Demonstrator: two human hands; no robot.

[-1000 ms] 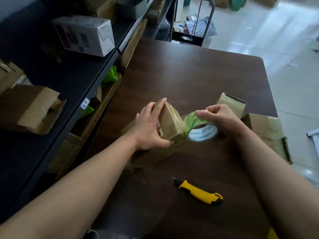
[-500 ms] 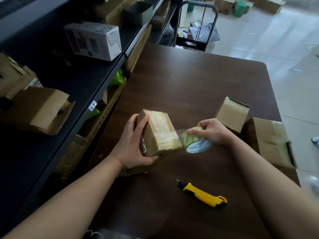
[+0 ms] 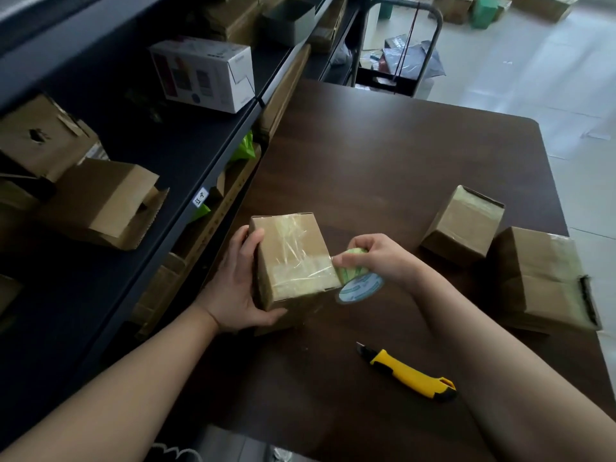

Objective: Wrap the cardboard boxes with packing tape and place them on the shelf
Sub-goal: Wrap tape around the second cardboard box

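A small cardboard box [image 3: 293, 258] with clear tape across its top stands on the dark brown table [image 3: 400, 155]. My left hand [image 3: 238, 288] grips the box's left side and near corner. My right hand [image 3: 376, 258] holds a roll of packing tape [image 3: 358, 283] against the box's right edge; the tape runs from the roll onto the box top. Two more cardboard boxes lie at the right: a smaller one [image 3: 463, 225] and a larger taped one [image 3: 543, 278].
A yellow utility knife [image 3: 410, 375] lies on the table near me. A dark shelf [image 3: 160, 141] runs along the left, holding a white printed box [image 3: 203, 75] and several opened cardboard boxes [image 3: 100, 201]. A cart [image 3: 396, 45] stands beyond the table's far end.
The box has been turned so its taped face points up. My left hand moved from its top to its left side. The tape roll came down against the box's right edge.
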